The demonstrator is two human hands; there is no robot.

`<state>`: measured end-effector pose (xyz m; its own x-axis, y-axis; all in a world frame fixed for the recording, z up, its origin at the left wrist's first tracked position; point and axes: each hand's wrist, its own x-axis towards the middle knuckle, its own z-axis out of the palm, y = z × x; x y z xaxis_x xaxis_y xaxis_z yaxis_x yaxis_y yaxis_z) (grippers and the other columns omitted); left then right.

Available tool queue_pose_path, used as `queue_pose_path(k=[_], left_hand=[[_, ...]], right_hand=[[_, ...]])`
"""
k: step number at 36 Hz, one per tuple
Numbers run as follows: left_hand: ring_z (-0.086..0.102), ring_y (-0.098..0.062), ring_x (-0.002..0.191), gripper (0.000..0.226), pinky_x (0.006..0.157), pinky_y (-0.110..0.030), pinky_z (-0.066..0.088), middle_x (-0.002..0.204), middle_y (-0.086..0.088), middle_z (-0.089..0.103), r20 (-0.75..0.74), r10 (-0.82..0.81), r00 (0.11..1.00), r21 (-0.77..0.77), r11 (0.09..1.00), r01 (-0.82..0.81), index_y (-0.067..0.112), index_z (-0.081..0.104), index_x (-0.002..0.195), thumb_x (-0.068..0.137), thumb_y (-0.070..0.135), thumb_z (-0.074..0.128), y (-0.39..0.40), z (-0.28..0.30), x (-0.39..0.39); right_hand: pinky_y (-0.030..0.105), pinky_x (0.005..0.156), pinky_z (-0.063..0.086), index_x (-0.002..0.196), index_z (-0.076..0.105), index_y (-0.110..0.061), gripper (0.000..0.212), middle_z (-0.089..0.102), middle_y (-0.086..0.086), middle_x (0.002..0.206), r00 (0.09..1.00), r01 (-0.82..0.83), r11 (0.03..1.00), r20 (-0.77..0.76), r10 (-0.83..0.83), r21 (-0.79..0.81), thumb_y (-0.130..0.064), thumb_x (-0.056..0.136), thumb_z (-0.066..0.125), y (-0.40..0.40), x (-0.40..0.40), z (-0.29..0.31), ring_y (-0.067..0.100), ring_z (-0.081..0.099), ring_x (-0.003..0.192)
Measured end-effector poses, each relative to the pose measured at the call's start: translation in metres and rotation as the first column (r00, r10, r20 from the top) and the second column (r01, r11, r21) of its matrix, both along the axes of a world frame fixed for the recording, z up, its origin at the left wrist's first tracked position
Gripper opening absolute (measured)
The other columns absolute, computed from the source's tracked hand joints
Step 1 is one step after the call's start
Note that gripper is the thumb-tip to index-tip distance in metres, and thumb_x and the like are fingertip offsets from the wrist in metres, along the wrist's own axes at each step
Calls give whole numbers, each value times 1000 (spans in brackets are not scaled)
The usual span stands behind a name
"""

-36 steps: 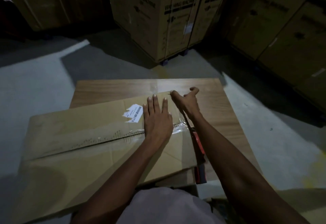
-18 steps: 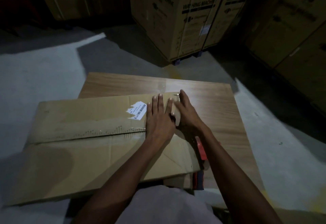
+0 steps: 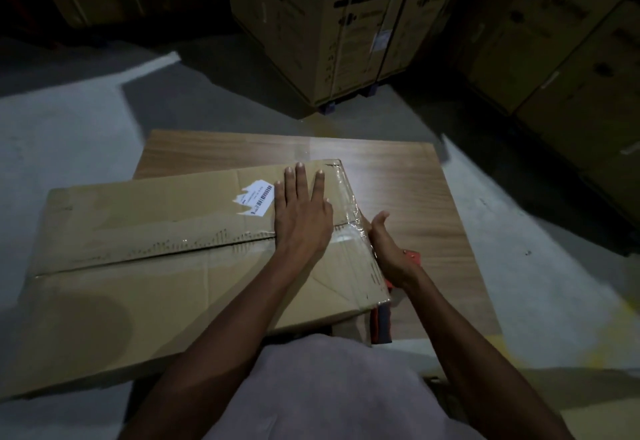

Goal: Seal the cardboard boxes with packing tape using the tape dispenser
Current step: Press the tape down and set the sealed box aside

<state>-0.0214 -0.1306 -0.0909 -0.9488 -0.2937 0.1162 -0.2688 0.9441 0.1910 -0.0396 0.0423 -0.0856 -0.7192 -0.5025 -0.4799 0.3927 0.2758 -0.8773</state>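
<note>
A flat cardboard box (image 3: pixel 156 266) fills the left and centre of the frame, lying across a wooden table (image 3: pixel 398 176) and overhanging the table's left edge toward the lower left. The left hand (image 3: pixel 301 211) lies flat on top of the box near its right end, palm down with the fingers spread and straight, gripping nothing; its heel sits over the seam where the two top flaps meet. A torn white barcode label (image 3: pixel 256 198) is stuck to the box just left of that hand's fingers. Clear packing tape (image 3: pixel 349 204) glints along the right end of the box top, from the far right corner down past the seam, and it wrinkles where it crosses the flap line. The right hand (image 3: pixel 388 249) is at the right edge of the box, just right of centre in the frame, open with the thumb raised and the palm turned toward the box side; it holds nothing, and whether the fingers touch the cardboard cannot be told. A red tape dispenser (image 3: pixel 382 321) shows partly beneath the right wrist and below the near right corner of the box, standing against the table's near edge. Large printed cartons (image 3: pixel 332 23) stand on the grey floor (image 3: pixel 69 134) across the top of the frame.
</note>
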Motion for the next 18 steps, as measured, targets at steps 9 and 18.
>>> queue_pose_path(k=[9, 18], left_hand=[[-6, -34, 157, 62, 126, -51, -1, 170, -15, -4, 33, -12, 999, 0, 1000, 12, 23, 5, 164, 107, 41, 20, -1, 5, 3], [-3, -33, 157, 61, 126, -51, 2, 170, -15, -1, 41, -18, 999, 10, 1000, 18, 23, 8, 164, 107, 40, 24, -2, 8, 5]], right_hand=[[44, 114, 43, 167, 12, -30, 87, 44, -2, 161, 986, 128, 989, -121, -119, 76, -76, 93, 15, 26, 13, 44, 24, 51, 142], [34, 79, 58, 128, 69, -16, 28, 76, 8, 105, 957, 289, 952, -54, -285, 98, -24, 101, 66, 71, 75, 25, 21, 70, 93]])
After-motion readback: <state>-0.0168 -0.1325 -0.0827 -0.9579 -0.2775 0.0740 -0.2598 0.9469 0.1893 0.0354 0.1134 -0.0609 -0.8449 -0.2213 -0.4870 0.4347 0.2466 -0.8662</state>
